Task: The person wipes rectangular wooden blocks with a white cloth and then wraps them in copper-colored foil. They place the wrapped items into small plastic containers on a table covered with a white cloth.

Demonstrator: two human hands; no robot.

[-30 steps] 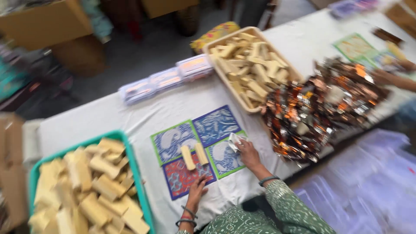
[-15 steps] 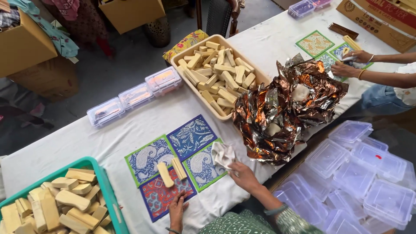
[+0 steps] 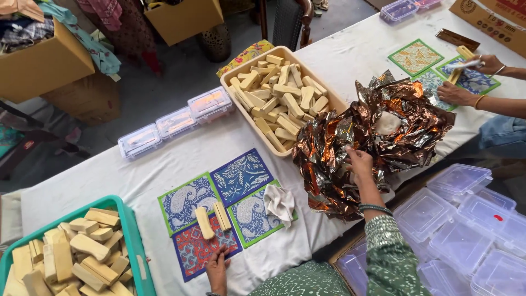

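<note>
Foil wrappers (image 3: 372, 137), heaped at three o'clock on the desk (image 3: 164, 164), are hiding the right hand (image 3: 359, 164) fingertips, grip unclear. Left hand (image 3: 217, 268), fingers together, is pressing a patterned mat (image 3: 192, 252) at six o'clock, wrist cut off.

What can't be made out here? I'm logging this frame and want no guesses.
- Right hand: fingertips sunk in the foil wrappers, head view; whether they pinch one is hidden.
- Left hand: wrist cut off by the bottom edge.
- Green tray: cut off by the left and bottom edges.
- Clear boxes: run past the right and bottom edges, so no count is possible.
</note>
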